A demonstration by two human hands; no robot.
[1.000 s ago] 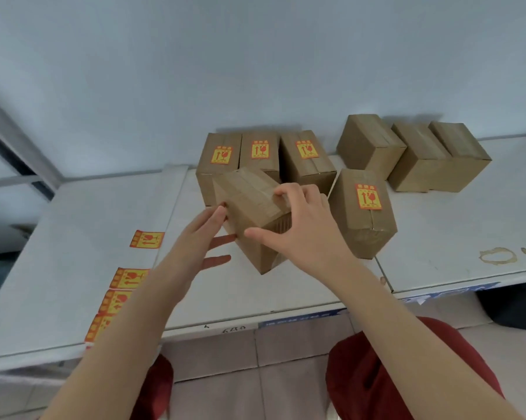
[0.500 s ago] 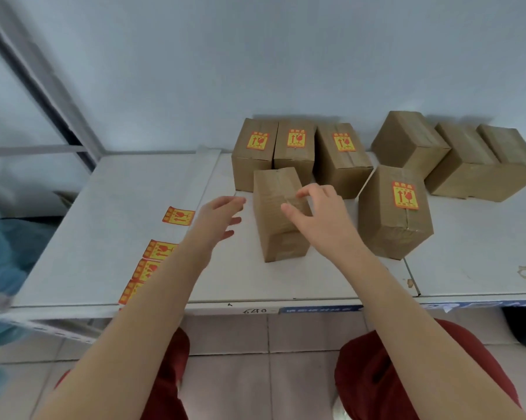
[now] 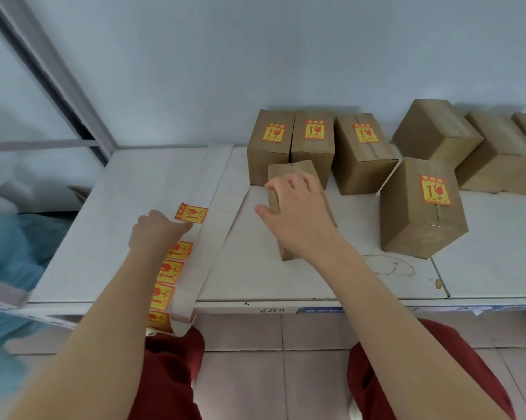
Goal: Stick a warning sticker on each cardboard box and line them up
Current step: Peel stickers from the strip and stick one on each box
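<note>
A plain cardboard box without a sticker stands in front of me; my right hand rests on its top with fingers spread. My left hand reaches to the sticker strip, fingertips at the edge of a separate yellow-red warning sticker; whether they pinch it is unclear. Three stickered boxes stand side by side at the wall. A fourth stickered box stands apart to the right. Plain boxes sit at the back right.
White backing paper runs diagonally across the white table and hangs over its front edge. A brown ring stain marks the table. A grey wall rises behind, a blue blurred object lies left, tiled floor below.
My left hand left the plain box and moved left to the stickers. The box now stands upright under my right hand. The view shifted left.
</note>
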